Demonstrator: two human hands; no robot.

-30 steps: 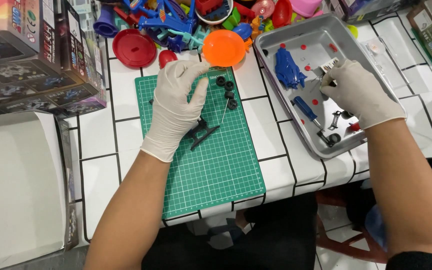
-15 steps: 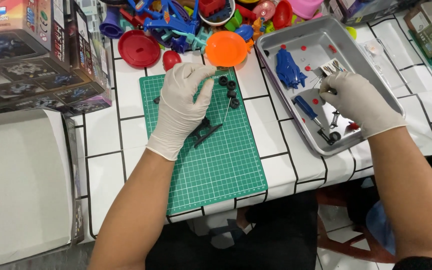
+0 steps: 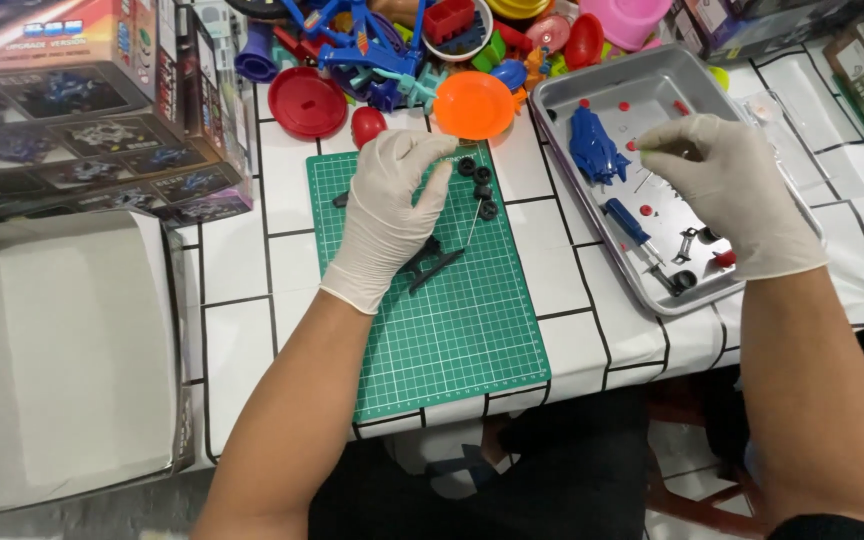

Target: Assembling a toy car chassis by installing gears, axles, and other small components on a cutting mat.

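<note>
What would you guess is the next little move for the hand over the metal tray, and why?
Probably the right hand carries its pinch across to the green mat. Its fingertips are closed above the metal tray, though whether they hold a small piece is too small to tell, and the left hand rests on the dark parts there.

Mat [image 3: 452, 330] centre on table; tray [image 3: 562, 100] right; boxes [image 3: 82, 110] left; toy pile [image 3: 402, 40] behind mat.

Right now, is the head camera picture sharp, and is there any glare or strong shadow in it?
Head view: mostly sharp, evenly lit; soft glare on the metal tray; only a faint shadow under the left hand on the green cutting mat; the right hand is slightly soft; table lines bend a little toward the edges.
</note>
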